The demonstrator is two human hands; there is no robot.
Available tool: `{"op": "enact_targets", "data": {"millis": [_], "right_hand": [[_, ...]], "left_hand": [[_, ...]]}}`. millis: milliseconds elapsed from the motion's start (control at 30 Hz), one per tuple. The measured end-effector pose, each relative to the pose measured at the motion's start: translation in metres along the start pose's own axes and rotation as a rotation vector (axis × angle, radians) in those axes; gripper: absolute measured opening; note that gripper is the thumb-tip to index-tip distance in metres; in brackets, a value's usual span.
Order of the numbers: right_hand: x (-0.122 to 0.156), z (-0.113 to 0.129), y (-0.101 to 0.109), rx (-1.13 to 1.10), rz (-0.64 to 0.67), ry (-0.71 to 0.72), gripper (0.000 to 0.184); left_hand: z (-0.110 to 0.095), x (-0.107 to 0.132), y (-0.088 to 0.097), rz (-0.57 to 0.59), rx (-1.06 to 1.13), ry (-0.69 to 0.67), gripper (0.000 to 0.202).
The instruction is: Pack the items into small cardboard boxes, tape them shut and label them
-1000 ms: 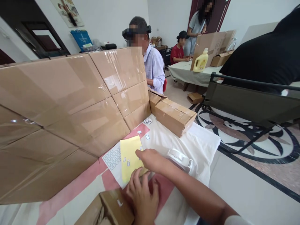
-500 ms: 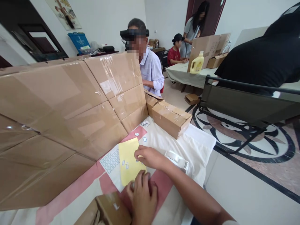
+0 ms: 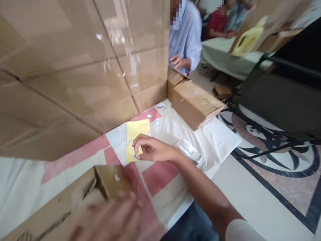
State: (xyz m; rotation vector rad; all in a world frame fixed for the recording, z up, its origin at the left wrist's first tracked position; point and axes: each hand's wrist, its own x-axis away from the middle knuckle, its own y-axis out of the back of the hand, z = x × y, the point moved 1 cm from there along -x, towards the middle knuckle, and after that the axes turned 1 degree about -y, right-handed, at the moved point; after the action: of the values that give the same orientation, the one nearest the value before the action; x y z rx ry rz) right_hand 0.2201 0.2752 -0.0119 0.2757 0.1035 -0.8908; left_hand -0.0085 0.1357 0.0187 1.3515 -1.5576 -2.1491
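Note:
My right hand (image 3: pixel 153 150) rests on the cloth with its fingers curled and its thumb and forefinger pinched on a small white label at the lower edge of a yellow sheet (image 3: pixel 137 132). That sheet carries a few more small labels and overlaps a white sheet of labels (image 3: pixel 116 136). My left hand (image 3: pixel 110 217) is a blur at the bottom of the view, over an open cardboard box (image 3: pixel 111 179); its fingers are smeared. A white tape dispenser (image 3: pixel 188 149) lies just right of my right wrist.
A tall wall of taped cardboard (image 3: pixel 75 73) stands behind the sheets. A closed carton (image 3: pixel 194 102) lies at the back right, with loose labels (image 3: pixel 160 106) beside it. A person in a blue shirt (image 3: pixel 184 36) sits beyond. A dark folding chair (image 3: pixel 276 97) stands right.
The view has tilted down and closer. My left hand has left the yellow sheet and swung down over the box. My right hand has slid left and pinched at the sheet's lower edge.

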Motion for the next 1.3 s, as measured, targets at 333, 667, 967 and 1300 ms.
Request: {"op": "enact_targets", "data": {"millis": [333, 667, 967, 1300], "right_hand": [[-0.004, 0.006, -0.043, 0.045, 0.277, -0.019, 0.009], [-0.021, -0.026, -0.071, -0.214, 0.247, -0.036, 0.013], [-0.025, -0.033, -0.086, -0.312, 0.205, -0.022, 0.023], [-0.024, -0.027, -0.080, -0.391, 0.292, -0.112, 0.015]], "left_hand": [[0.107, 0.012, 0.029, 0.608, -0.097, 0.438, 0.091], [0.099, 0.008, 0.033, 0.594, -0.076, 0.456, 0.088], [0.091, -0.004, 0.039, 0.711, 0.004, 0.542, 0.073], [0.090, 0.000, 0.039, 0.701, 0.011, 0.552, 0.071]]}}
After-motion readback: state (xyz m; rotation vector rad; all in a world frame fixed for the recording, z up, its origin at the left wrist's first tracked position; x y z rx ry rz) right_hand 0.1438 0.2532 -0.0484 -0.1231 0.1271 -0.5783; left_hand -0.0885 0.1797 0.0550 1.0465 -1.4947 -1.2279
